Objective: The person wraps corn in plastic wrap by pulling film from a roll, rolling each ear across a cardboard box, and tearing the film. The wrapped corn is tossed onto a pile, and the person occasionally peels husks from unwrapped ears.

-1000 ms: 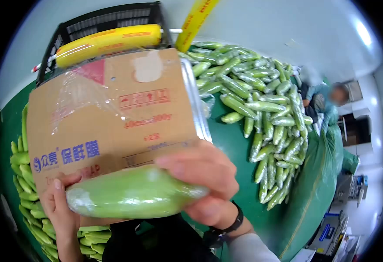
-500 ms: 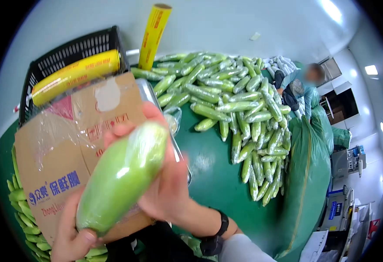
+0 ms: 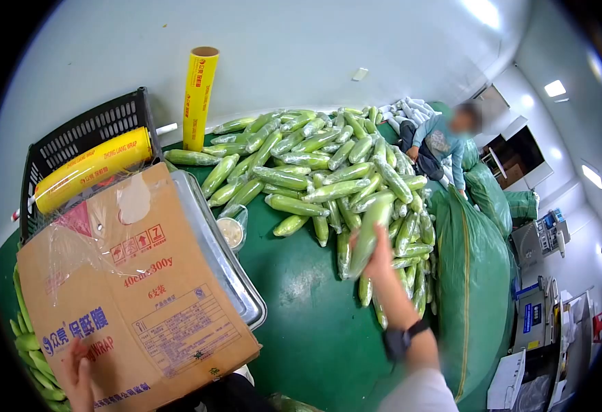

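Observation:
My right hand (image 3: 382,257) grips a wrapped green vegetable (image 3: 371,233) at the near edge of a pile of wrapped green vegetables (image 3: 342,154). The held one is slightly blurred, and a dark watch sits on that wrist. At the lower left, my left hand (image 3: 78,374) is over the cardboard box (image 3: 133,275), fingers apart and holding nothing. Loose clear film lies on top of the box.
Behind the box are a black basket (image 3: 85,113) with a yellow wrap roll (image 3: 95,168) and an upright yellow tube (image 3: 199,99). A metal tray (image 3: 253,309) lies under the box. Right: a green sack (image 3: 469,288) and a seated person (image 3: 438,141).
The wrapped vegetable left my left hand and moved right with my right hand to the pile. My left hand opened and shifted left. The view has turned somewhat.

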